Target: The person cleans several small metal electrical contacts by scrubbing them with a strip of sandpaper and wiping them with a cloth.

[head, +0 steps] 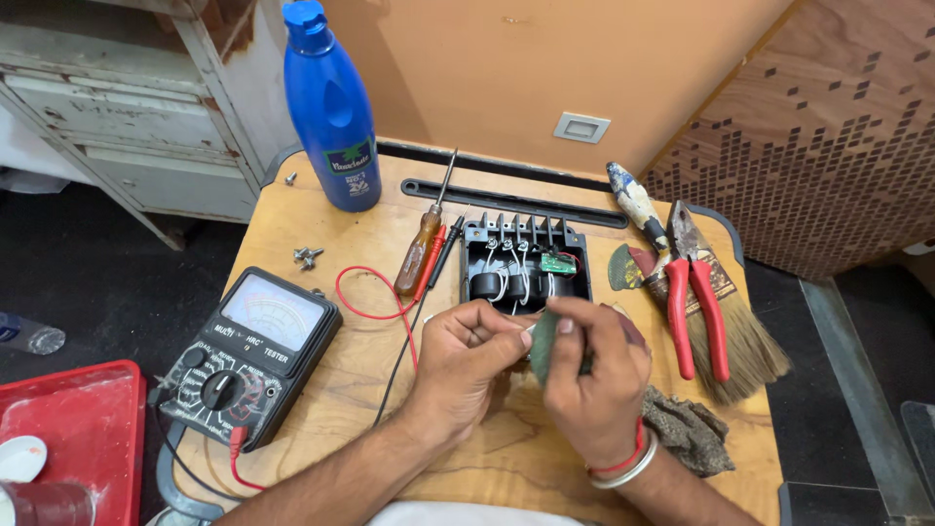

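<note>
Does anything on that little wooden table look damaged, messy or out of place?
Yes. The paintbrush under the red pliers is worn, its handle caked with old paint. A few loose screws lie scattered near the blue bottle. Both hands rub a small green piece.

free: bare table [321, 375] | blocked: multimeter [248, 356] left; pliers [696, 302] right

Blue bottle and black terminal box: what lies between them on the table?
Head view: a brown-handled screwdriver lies between the blue bottle and the black terminal box, beside the red and black probes.
</note>
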